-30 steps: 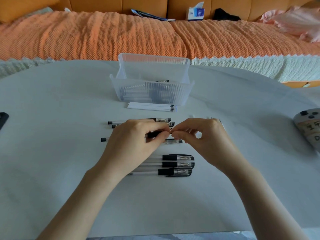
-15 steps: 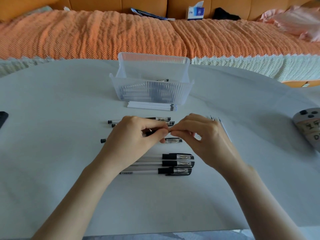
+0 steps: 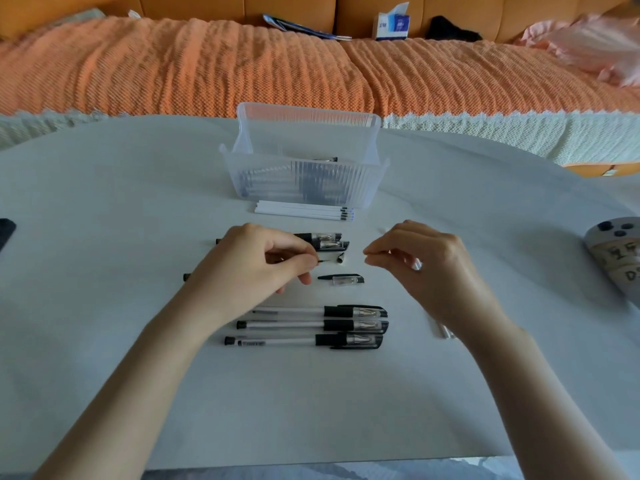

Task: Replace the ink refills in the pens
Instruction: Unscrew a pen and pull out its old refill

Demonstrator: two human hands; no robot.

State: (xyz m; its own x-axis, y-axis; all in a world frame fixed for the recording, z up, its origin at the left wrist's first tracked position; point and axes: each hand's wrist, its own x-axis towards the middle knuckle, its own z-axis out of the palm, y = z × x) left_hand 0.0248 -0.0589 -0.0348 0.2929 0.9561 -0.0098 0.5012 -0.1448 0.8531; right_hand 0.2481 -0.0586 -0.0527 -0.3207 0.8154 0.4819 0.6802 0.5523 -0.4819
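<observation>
three capped pens are lying in front, two behind, one loose cap between; one uncapped pen is being held.

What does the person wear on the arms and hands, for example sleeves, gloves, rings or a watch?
Nothing that shows. The left hand and the right hand are bare, without gloves, and no ring is visible on either. The left forearm and the right forearm are bare down to the frame's lower edge: no sleeve, watch or bracelet shows.
</observation>
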